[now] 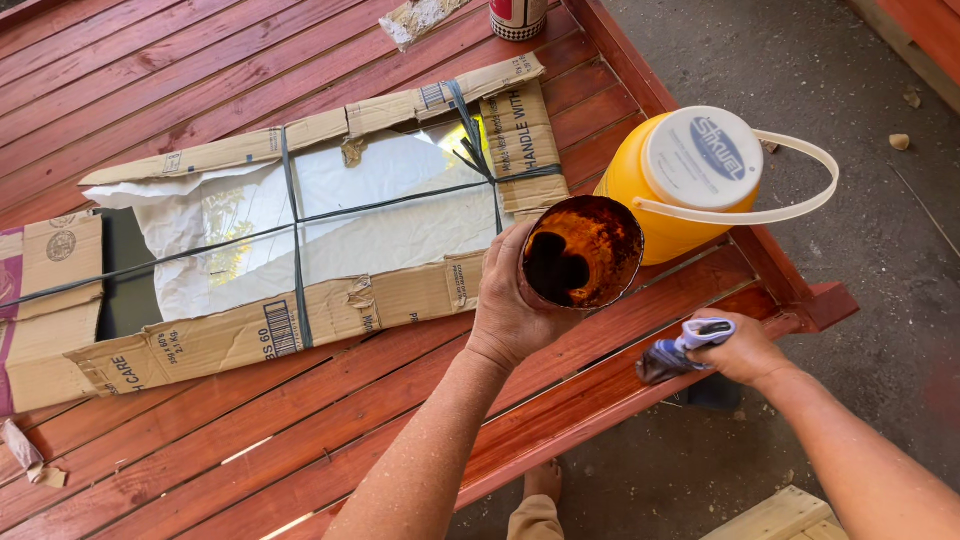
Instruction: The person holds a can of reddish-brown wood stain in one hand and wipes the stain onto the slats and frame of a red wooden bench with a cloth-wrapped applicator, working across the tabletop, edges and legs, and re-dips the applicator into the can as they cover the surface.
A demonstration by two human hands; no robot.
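Your left hand (510,305) grips a rusty open tin (580,252), fingers wrapped round its wall, tilted above the red slatted bench (300,430); dark stain shows inside. Your right hand (745,350) is clenched on a brush handle (690,345) at the bench's edge, bristles off the wood. The step in hand appears to be loading the brush; that calls for steadying the tin. A yellow lidded jug (690,180) stands just beside it, and strapped cardboard packaging (300,250) lies further along.

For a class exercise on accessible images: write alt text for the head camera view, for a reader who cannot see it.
A person's left hand holds an open, stain-coated tin can over a red slatted wooden surface, while the right hand grips a paintbrush at its edge. A yellow jug with a white lid and a cardboard-wrapped mirror lie nearby.
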